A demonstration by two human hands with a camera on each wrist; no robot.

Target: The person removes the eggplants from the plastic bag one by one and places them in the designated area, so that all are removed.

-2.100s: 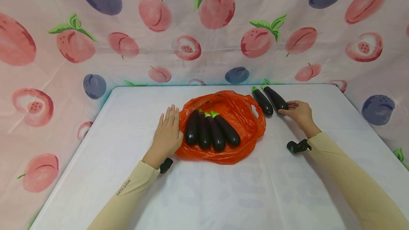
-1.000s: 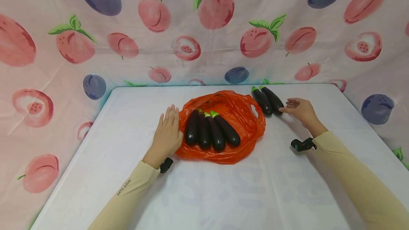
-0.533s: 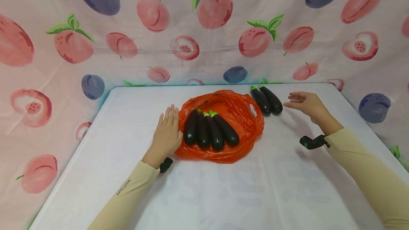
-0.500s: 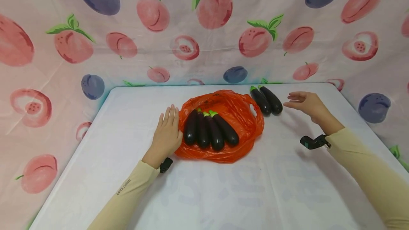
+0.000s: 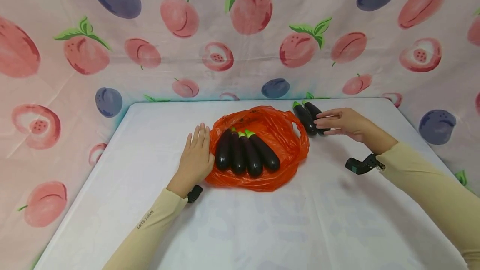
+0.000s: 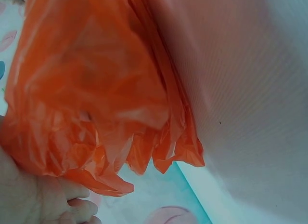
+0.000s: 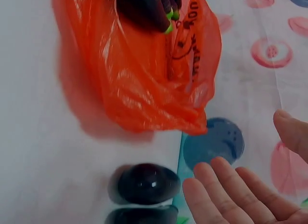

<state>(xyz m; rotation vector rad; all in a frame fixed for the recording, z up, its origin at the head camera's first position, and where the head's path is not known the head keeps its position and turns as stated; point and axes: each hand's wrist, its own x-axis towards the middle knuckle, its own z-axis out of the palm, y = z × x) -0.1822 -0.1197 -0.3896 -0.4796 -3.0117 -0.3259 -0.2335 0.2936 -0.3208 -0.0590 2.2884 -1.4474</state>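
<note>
An orange plastic bag (image 5: pixel 289 149) lies with its mouth spread, and several dark eggplants (image 5: pixel 267 150) with green tops rest side by side in it. My left hand (image 5: pixel 195 159) lies with straight fingers along the bag's left side, touching it; the left wrist view shows the bag's crumpled plastic (image 6: pixel 91 89) beside the fingers. To the bag's right lie two more eggplants, the nearer one (image 5: pixel 304 118) next to the other (image 5: pixel 312 108). My right hand (image 5: pixel 346 124) hovers by them, fingers extended, partly hiding the farther eggplant. In the right wrist view its fingers hold nothing.
Everything lies on a white-covered table (image 5: pixel 262 228). Behind it hangs a fruit-printed cloth (image 5: pixel 258 66) along the table's back edge. A small black camera (image 5: pixel 361 165) sits on the right wrist, another (image 5: pixel 194 194) on the left.
The right hand pushed the outer eggplant against its neighbour, let go and drew off to the right. Now it is back over the pair. The left hand and bag have stayed put.
</note>
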